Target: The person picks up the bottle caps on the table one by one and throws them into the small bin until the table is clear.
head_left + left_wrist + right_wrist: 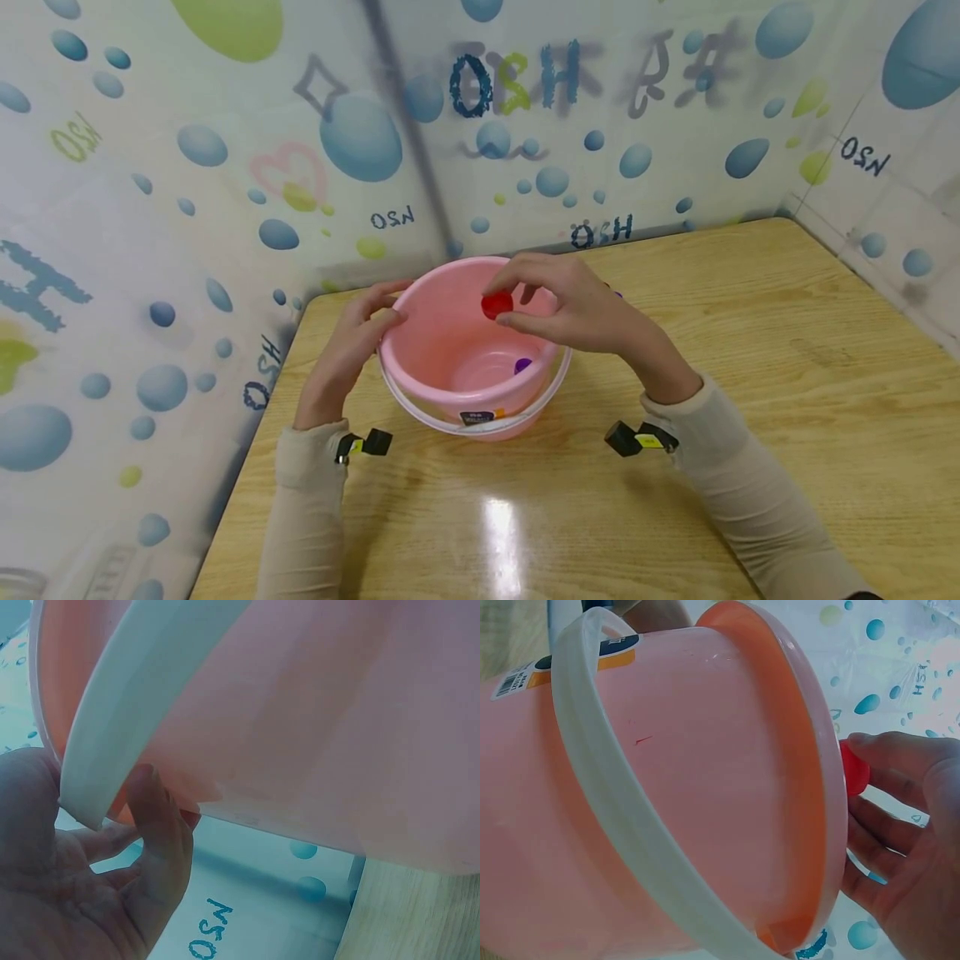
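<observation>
A pink bucket [442,333] with a white handle [420,414] stands on the table, its handle hanging down at the front. My left hand [352,342] grips the bucket's left rim, thumb on the near side in the head view. Over the bucket's mouth, my right hand [577,304] pinches a small round red object [497,306] between thumb and fingers. In the right wrist view the red object [855,768] shows just beyond the rim. A small purple object [522,365] lies inside on the bucket's floor.
The wooden table [750,375] meets a wall covering [420,167] printed with blue and green drops at the back and left. A bit of purple [618,293] shows on the table behind the right hand, mostly hidden.
</observation>
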{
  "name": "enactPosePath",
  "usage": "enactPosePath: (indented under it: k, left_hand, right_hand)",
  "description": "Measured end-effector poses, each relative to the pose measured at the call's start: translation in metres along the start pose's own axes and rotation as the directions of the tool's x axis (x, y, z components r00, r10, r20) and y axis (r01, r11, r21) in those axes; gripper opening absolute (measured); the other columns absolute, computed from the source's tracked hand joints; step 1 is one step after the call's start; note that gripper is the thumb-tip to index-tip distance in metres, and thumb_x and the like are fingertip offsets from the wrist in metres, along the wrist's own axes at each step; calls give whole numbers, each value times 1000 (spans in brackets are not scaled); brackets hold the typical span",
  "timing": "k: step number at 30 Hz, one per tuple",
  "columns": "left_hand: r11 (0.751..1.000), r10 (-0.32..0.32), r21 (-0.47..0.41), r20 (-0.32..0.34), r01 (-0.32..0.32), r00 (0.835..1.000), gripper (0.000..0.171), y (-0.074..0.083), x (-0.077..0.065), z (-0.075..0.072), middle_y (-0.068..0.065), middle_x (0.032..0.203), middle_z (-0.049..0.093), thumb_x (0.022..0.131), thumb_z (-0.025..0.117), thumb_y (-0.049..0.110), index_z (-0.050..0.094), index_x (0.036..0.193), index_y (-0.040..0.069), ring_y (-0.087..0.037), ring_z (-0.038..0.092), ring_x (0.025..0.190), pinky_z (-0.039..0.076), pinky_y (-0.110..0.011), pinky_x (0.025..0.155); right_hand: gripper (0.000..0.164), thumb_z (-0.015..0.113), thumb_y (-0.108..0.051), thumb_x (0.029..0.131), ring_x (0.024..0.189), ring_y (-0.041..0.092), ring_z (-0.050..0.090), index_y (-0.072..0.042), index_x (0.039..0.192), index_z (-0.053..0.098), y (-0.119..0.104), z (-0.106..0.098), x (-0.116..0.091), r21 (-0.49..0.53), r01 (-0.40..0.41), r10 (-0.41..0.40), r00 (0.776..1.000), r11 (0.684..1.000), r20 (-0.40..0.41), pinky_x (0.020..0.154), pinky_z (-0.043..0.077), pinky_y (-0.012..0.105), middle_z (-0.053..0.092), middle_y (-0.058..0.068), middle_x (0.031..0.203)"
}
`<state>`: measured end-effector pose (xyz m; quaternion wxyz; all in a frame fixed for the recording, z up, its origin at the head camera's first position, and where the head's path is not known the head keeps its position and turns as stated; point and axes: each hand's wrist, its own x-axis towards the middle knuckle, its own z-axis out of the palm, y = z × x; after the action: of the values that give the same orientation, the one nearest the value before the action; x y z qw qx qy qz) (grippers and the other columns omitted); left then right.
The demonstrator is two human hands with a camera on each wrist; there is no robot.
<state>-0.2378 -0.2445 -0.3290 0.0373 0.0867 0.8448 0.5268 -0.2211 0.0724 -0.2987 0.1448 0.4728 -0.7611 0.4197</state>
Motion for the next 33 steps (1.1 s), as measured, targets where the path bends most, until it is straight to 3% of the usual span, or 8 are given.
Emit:
enactPosePath:
  k: [23,33]
  left_hand:
    - [1000,24,-4,8,-24,1000,40,-1,2,0,-9,118,55,95,53,27,52,135,29,-24,65,72,56,-33,63]
    - [1000,-4,-13,23,5,1000,42,15,-6,2,-11,120,54,96,51,21,50,138,21,-26,64,76,56,-30,65]
  right_hand:
    - [26,74,-18,84,92,7,60,-13,109,68,1,0,0,-27,40,-40,999,999,-7,72,53,26,68,-3,106]
    - [27,73,-19,84,93,7,60,-14,111,68,1,-3,-1,-36,-2,3,1000,999,8,73,53,26,68,-4,109]
